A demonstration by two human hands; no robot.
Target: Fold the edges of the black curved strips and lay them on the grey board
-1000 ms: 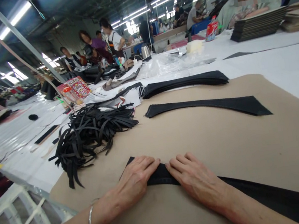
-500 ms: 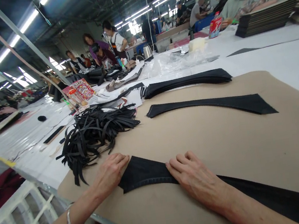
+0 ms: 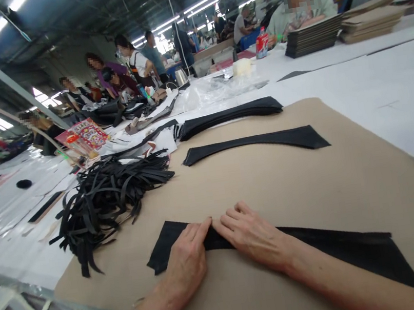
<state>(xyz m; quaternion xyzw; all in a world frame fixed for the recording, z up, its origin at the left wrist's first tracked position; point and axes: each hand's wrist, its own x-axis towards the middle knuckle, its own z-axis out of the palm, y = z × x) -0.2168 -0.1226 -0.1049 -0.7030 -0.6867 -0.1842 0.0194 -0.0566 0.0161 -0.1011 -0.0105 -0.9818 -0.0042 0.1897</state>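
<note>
A long black cut piece (image 3: 342, 251) lies flat on the brown cardboard sheet (image 3: 351, 185) right in front of me. My left hand (image 3: 186, 261) rests on its left part, fingers stretched flat and together, open. My right hand (image 3: 252, 236) lies flat on the piece just to the right, fingers extended, open; the fingertips of both hands nearly meet. A second black curved piece (image 3: 255, 142) lies further up the cardboard, apart from both hands.
A tangled heap of black strips (image 3: 108, 195) sits left of the cardboard. A stack of black pieces (image 3: 228, 115) lies at the cardboard's far edge. A colourful packet (image 3: 85, 134), clear plastic (image 3: 216, 89) and stacked boards (image 3: 313, 35) stand further off. Other people work at the far tables.
My left hand has come back from the piece's left tip to rest beside my right hand. The view has shifted, showing the piece's right end.
</note>
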